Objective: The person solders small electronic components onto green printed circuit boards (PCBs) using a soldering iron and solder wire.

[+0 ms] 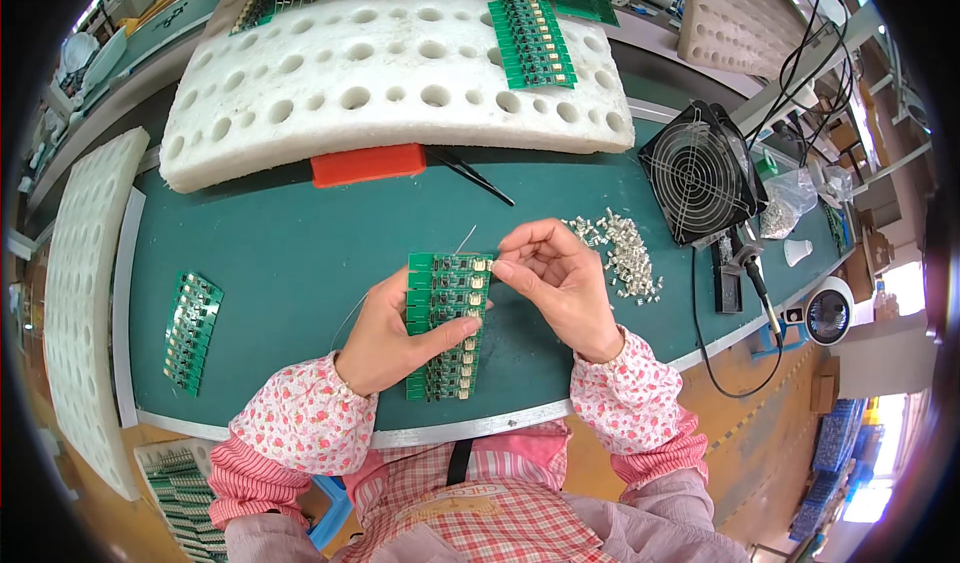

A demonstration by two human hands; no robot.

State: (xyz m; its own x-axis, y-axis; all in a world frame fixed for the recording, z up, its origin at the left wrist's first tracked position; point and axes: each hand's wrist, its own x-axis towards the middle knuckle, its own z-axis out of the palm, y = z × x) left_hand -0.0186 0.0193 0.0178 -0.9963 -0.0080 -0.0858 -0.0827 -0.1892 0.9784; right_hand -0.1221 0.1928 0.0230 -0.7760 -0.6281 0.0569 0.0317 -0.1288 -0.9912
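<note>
My left hand (395,338) is closed on a green circuit board panel (420,308), its thumb lying across the front. Dark chips and a column of small white parts run down the panel. At the panel's upper right corner, the thumb and forefinger of my right hand (555,278) pinch a small white part (490,265), mostly covered by the fingertips. A thin wire (466,239) sticks out above the panel, and its thin curve also shows beside my left hand. Right of my right hand lies a loose pile of small white and silvery parts (628,253).
Another green panel (192,333) lies at the left. A white foam block (330,73) with holes spans the back, carrying several boards; black tweezers (470,175) and a red box (368,166) sit before it. At right stand a black fan (695,178) and a corded soldering iron (758,288).
</note>
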